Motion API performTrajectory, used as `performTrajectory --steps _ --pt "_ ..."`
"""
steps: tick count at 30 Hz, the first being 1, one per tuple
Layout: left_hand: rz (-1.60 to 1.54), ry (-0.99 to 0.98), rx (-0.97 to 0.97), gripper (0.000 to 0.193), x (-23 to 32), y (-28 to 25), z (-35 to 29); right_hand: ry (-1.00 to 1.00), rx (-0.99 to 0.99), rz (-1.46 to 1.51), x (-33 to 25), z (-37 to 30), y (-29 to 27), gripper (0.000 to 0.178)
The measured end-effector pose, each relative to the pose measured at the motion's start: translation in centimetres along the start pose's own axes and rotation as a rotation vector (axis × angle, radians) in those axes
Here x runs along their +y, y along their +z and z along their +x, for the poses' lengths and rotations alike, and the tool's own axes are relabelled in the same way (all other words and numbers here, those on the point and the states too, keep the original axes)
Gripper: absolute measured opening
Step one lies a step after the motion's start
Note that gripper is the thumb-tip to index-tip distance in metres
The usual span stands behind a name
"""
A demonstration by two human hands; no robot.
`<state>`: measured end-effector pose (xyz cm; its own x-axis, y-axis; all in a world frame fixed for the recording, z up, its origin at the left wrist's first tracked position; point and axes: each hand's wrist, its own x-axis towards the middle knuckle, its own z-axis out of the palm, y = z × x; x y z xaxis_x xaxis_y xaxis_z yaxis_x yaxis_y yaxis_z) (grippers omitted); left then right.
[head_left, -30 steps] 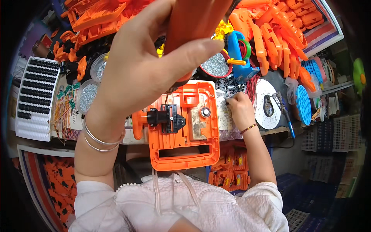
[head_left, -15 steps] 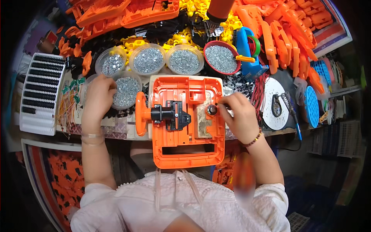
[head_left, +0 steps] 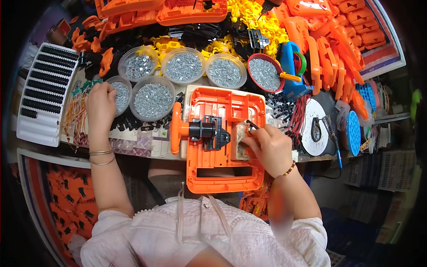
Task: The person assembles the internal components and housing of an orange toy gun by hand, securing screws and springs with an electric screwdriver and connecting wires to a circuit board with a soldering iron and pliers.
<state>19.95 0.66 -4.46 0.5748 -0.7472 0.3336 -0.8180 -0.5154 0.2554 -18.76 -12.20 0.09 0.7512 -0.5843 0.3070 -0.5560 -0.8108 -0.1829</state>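
An orange plastic housing (head_left: pixel 224 185) lies open side up on a pale block in front of me. Across its left half sits a black slotted part (head_left: pixel 215 132) on a black collar, joined to an orange handle (head_left: pixel 176 129). My right hand (head_left: pixel 272 149) is over the housing's right side, thumb and fingers closed round a small black round part (head_left: pixel 252 126), mostly covered. My left hand (head_left: pixel 100 107) is by the left rim of a small bowl of screws (head_left: pixel 121 95), beside thin wires with green ends (head_left: pixel 84 89). Its fingers are curled together; their tips are partly hidden.
Several bowls of screws (head_left: pixel 153 99) stand behind the housing, one of them red (head_left: pixel 266 73). A white tray of black parts (head_left: pixel 46 95) lies far left. On the right are a white disc (head_left: pixel 315 133), a soldering iron (head_left: pixel 333 138) and stacked orange housings (head_left: pixel 327 58).
My left hand has moved left, from between the two near bowls to the small bowl's outer side. My right fingers have closed over the black round part. The whole view has shifted slightly.
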Motion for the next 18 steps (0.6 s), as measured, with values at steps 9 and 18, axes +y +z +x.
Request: performTrajectory --steps 9,18 --pt "-0.433 0.252 0.134 0.009 8.6 -3.7 -2.1 -0.019 0.847 0.462 -0.8 14.8 -4.5 0.044" --pt "-0.298 0.293 0.165 0.014 6.8 -3.6 -2.3 0.073 0.292 1.398 -4.0 14.6 -5.3 0.03"
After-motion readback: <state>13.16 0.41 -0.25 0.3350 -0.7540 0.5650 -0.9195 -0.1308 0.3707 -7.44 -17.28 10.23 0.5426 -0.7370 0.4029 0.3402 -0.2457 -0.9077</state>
